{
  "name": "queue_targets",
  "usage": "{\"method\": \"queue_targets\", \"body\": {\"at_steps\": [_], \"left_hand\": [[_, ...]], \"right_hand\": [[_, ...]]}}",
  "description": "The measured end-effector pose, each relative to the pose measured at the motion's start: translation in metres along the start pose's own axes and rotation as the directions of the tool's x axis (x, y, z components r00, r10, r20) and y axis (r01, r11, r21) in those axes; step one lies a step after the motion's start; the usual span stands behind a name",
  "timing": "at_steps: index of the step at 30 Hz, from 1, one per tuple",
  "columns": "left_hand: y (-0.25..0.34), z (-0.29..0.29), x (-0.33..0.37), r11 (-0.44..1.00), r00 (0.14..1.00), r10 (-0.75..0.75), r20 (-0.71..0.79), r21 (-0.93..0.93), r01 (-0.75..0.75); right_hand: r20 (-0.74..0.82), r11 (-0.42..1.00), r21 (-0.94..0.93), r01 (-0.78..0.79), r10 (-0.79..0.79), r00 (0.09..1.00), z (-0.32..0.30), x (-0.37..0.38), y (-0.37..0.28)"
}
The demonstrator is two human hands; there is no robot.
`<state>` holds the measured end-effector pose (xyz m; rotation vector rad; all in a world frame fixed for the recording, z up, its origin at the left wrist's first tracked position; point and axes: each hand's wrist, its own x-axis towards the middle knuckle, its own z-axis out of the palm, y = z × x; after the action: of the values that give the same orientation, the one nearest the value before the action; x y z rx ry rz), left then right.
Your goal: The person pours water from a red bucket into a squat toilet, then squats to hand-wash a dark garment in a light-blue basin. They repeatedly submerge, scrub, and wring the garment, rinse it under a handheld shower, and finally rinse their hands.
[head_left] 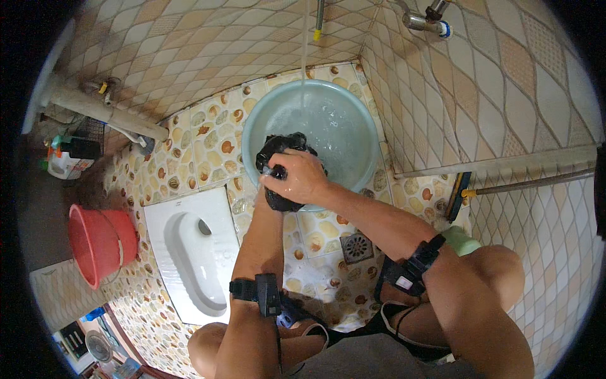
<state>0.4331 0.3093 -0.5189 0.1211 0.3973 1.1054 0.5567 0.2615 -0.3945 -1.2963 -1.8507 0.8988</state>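
A wet, bunched black cloth [285, 201] is held over the near left rim of a pale blue basin [374, 136]. My right hand [302, 177] is closed on it from above, fingers curled into the fabric. Under and against the same cloth is my left hand [262, 189], mostly covered by it; its fingers are hidden. A thin stream of water [303, 57] falls from above into the basin, where rippling water and some bubbles show.
Left of the basin lies a white squat toilet [159, 237], with a red bucket [84, 246] beyond. A floor drain [357, 248] sits near my legs. Tiled walls rise behind and to the right, where a metal tap [424, 24] juts out. Several bottles [66, 158] stand far left.
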Motion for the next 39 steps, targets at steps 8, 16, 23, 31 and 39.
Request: {"method": "queue_targets", "body": {"at_steps": [8,16,23,31,39], "left_hand": [[0.001,0.071,-0.037,0.912,0.858,0.228,-0.460,0.409,-0.024],[0.022,0.055,-0.030,0.458,0.872,0.432,-0.229,0.889,0.006],[-0.014,-0.006,-0.004,0.152,0.916,0.281,-0.288,0.955,0.254],[-0.005,0.018,-0.003,0.962,0.902,-0.180,-0.393,0.121,0.244],[-0.005,0.006,0.006,0.996,0.984,0.038,0.177,0.077,-0.052]], "right_hand": [[-0.072,0.806,-0.517,-0.287,0.293,0.953,-0.059,0.058,0.040],[0.295,0.628,-0.774,0.078,0.249,0.923,-0.069,0.039,0.118],[0.240,0.633,-0.774,-0.026,0.331,0.913,-0.020,0.012,0.135],[0.151,0.972,0.058,-0.226,0.215,0.965,-0.035,0.042,0.087],[0.083,0.979,-0.184,0.087,-0.072,0.994,-0.012,0.018,0.011]]}}
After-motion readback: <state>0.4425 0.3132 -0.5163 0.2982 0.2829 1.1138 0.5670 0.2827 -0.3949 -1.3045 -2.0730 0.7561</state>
